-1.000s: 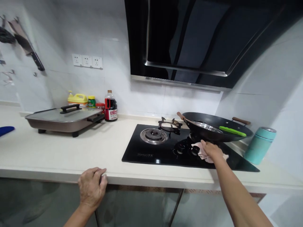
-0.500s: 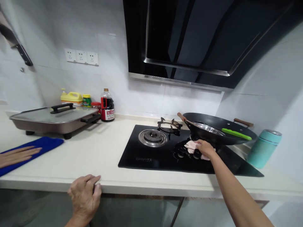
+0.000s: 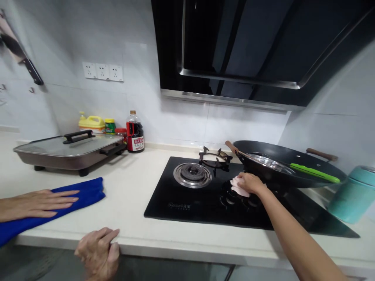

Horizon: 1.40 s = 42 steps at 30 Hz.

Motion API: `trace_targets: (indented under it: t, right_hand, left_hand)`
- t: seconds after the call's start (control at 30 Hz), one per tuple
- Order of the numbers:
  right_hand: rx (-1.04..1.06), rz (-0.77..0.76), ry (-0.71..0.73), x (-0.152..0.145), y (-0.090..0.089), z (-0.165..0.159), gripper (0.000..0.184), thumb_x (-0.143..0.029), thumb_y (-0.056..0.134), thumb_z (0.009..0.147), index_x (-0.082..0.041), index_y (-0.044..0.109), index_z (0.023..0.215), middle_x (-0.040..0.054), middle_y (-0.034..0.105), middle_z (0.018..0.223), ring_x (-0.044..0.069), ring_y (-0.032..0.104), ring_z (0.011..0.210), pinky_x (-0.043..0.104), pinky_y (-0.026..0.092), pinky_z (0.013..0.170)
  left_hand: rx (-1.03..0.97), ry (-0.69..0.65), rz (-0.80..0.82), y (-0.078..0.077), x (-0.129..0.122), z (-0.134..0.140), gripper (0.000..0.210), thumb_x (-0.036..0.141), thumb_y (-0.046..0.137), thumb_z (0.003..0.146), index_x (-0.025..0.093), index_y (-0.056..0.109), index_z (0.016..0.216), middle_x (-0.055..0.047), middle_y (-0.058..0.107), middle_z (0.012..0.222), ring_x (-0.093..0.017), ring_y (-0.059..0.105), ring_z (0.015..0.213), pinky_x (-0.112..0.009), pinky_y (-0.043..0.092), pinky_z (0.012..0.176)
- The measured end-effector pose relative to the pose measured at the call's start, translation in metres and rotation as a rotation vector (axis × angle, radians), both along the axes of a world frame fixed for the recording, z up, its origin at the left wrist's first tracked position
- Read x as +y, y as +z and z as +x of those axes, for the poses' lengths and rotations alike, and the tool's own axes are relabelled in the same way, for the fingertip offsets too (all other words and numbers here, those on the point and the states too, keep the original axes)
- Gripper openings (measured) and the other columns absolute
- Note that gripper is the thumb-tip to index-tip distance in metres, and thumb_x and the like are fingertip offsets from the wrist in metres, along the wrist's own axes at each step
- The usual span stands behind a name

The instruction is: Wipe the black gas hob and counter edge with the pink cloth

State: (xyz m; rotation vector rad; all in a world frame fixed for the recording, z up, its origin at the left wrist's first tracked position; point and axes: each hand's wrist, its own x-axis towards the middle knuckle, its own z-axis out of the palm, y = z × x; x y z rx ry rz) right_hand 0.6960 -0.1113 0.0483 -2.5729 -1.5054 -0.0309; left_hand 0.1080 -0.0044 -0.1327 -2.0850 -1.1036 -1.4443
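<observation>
My right hand (image 3: 250, 183) is closed on a pale pink cloth (image 3: 240, 187), pressing it on the black gas cooktop (image 3: 187, 212) by the control knobs (image 3: 228, 200). My left hand (image 3: 98, 251) rests at the front edge of the counter, fingers curled in, with nothing visible in it. Just behind my right hand stands a black wok (image 3: 269, 175) with wooden handles, holding a shiny metal bowl or lid (image 3: 268, 162) and a bright green-handled utensil (image 3: 315, 173). Left of the cloth is an uncovered burner (image 3: 192, 175); its black pan support (image 3: 216, 158) lies behind it.
At the left, another person's hand (image 3: 43, 203) lies flat on a blue cloth (image 3: 88, 199). An electric pan (image 3: 67, 158) with a glass lid stands behind it, near a soy sauce bottle (image 3: 135, 134). A turquoise flask (image 3: 353, 195) stands right; the range hood (image 3: 228, 50) hangs above.
The other person's hand and blue cloth have slid right along the counter. My right hand has shifted the pink cloth slightly back over the knobs. My view has tilted slightly.
</observation>
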Motion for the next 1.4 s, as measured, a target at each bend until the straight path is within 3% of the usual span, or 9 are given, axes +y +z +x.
trace_targets:
  t: [0.1, 0.27, 0.53, 0.67, 0.8, 0.97, 1.07, 1.23, 1.4]
  right_hand:
    - [-0.003, -0.001, 0.029, 0.024, -0.003, -0.014, 0.046, -0.03, 0.058, 0.09, -0.022, 0.067, 0.135, 0.0142, 0.067, 0.132, 0.029, 0.064, 0.121, 0.035, 0.044, 0.1]
    - [0.045, -0.028, 0.062, 0.055, -0.002, -0.034, 0.052, -0.035, 0.065, 0.088, -0.025, 0.063, 0.139, 0.0144, 0.06, 0.141, 0.027, 0.069, 0.11, 0.033, 0.048, 0.091]
    - [0.082, -0.063, 0.04, 0.049, 0.007, -0.054, 0.051, -0.045, 0.069, 0.086, -0.02, 0.064, 0.131, 0.0151, 0.069, 0.127, 0.028, 0.067, 0.112, 0.032, 0.047, 0.087]
    - [0.16, -0.12, 0.261, 0.044, 0.015, -0.085, 0.043, -0.038, 0.071, 0.082, -0.024, 0.067, 0.122, 0.0037, 0.073, 0.112, 0.02, 0.067, 0.096, 0.026, 0.046, 0.08]
    - [0.24, -0.209, 0.538, 0.038, 0.025, -0.125, 0.045, -0.031, 0.079, 0.07, -0.029, 0.07, 0.113, -0.0048, 0.069, 0.114, 0.017, 0.064, 0.1, 0.023, 0.046, 0.084]
    - [0.199, -0.287, 0.81, 0.027, 0.025, -0.144, 0.069, -0.042, 0.09, 0.058, -0.031, 0.068, 0.122, 0.0007, 0.063, 0.128, 0.026, 0.057, 0.117, 0.037, 0.044, 0.103]
    - [0.104, -0.264, 0.679, 0.028, 0.022, -0.127, 0.079, -0.041, 0.093, 0.056, -0.035, 0.067, 0.13, 0.0033, 0.059, 0.134, 0.031, 0.054, 0.125, 0.047, 0.037, 0.111]
    - [0.062, -0.187, 0.318, 0.039, 0.017, -0.079, 0.068, -0.033, 0.083, 0.071, -0.034, 0.063, 0.136, 0.0053, 0.058, 0.131, 0.024, 0.061, 0.115, 0.033, 0.047, 0.097]
    - [0.031, -0.143, 0.086, 0.034, 0.01, -0.037, 0.062, -0.045, 0.073, 0.085, -0.032, 0.057, 0.144, 0.0117, 0.052, 0.14, 0.031, 0.055, 0.13, 0.041, 0.046, 0.1]
  left_hand:
    - [-0.015, -0.001, 0.125, 0.009, -0.007, 0.006, 0.019, 0.027, 0.05, 0.086, 0.027, 0.064, 0.1, -0.009, 0.062, 0.096, -0.033, 0.057, 0.096, -0.056, 0.041, 0.097]
    - [0.019, 0.02, 0.095, 0.013, -0.009, 0.006, 0.019, 0.027, 0.049, 0.087, 0.028, 0.064, 0.099, -0.007, 0.063, 0.094, -0.032, 0.058, 0.098, -0.054, 0.041, 0.099]
    - [0.031, -0.017, 0.196, 0.017, -0.011, 0.011, 0.021, 0.025, 0.05, 0.091, 0.027, 0.061, 0.109, -0.008, 0.061, 0.104, -0.031, 0.056, 0.101, -0.053, 0.04, 0.101]
    - [0.008, -0.001, 0.222, 0.02, -0.012, 0.017, 0.019, 0.024, 0.049, 0.092, 0.027, 0.06, 0.108, -0.008, 0.06, 0.103, -0.031, 0.054, 0.101, -0.053, 0.039, 0.1]
    - [0.021, -0.027, 0.234, 0.022, -0.013, 0.016, 0.021, 0.022, 0.051, 0.092, 0.027, 0.061, 0.11, -0.008, 0.062, 0.104, -0.031, 0.055, 0.102, -0.052, 0.039, 0.101]
    - [0.042, -0.019, 0.221, 0.02, -0.013, 0.011, 0.02, 0.023, 0.053, 0.092, 0.026, 0.062, 0.11, -0.009, 0.063, 0.103, -0.031, 0.058, 0.101, -0.051, 0.041, 0.098]
    - [0.034, -0.016, 0.206, 0.017, -0.012, 0.01, 0.019, 0.026, 0.052, 0.092, 0.026, 0.063, 0.109, -0.009, 0.064, 0.102, -0.031, 0.059, 0.1, -0.051, 0.042, 0.097]
    - [0.036, -0.015, 0.19, 0.017, -0.01, 0.008, 0.019, 0.026, 0.052, 0.092, 0.027, 0.062, 0.108, -0.008, 0.064, 0.102, -0.03, 0.059, 0.098, -0.051, 0.043, 0.097]
    - [0.069, -0.04, 0.258, 0.023, -0.01, 0.007, 0.021, 0.024, 0.052, 0.093, 0.027, 0.061, 0.112, -0.007, 0.062, 0.102, -0.03, 0.059, 0.096, -0.051, 0.043, 0.096]
